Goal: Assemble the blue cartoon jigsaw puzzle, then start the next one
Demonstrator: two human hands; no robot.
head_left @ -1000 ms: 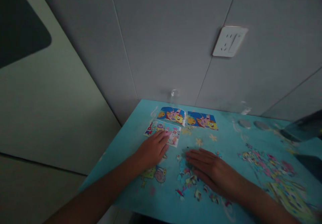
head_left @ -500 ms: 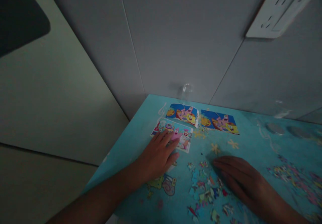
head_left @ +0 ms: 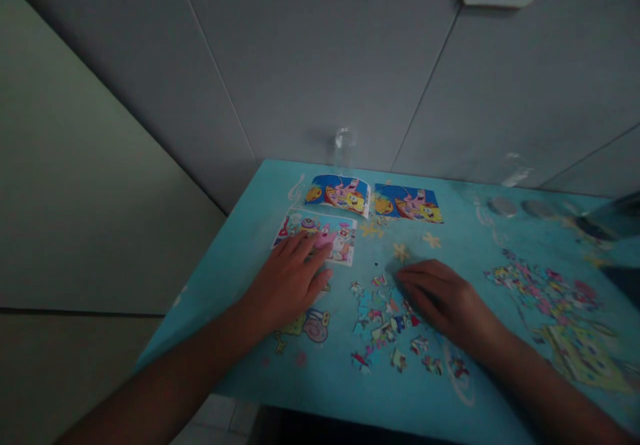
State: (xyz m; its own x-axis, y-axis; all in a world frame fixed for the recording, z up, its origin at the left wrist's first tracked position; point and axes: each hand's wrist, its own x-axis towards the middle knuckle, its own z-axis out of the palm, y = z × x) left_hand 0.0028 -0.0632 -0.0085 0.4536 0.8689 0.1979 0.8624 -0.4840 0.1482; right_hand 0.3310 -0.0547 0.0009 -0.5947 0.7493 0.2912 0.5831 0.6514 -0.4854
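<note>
The left hand (head_left: 285, 288) lies left of the frame's centre with its grip released, fingers spread over the lower part of a printed cartoon card (head_left: 341, 235). Right of centre, the right hand (head_left: 447, 296) is bent at the upper right edge of a loose cluster of jigsaw pieces (head_left: 383, 328); its fingertips are drawn together, and I cannot tell whether its grip has a piece in it. The cluster spreads across the lower middle of the frame on the blue patterned table (head_left: 240, 245). Above the card are a curled SpongeBob picture (head_left: 337, 193) and, just to its right, a flat matching one (head_left: 407, 203). A second heap of jigsaw pieces (head_left: 545, 288) lies toward the right edge, below two round discs (head_left: 503, 207).
</note>
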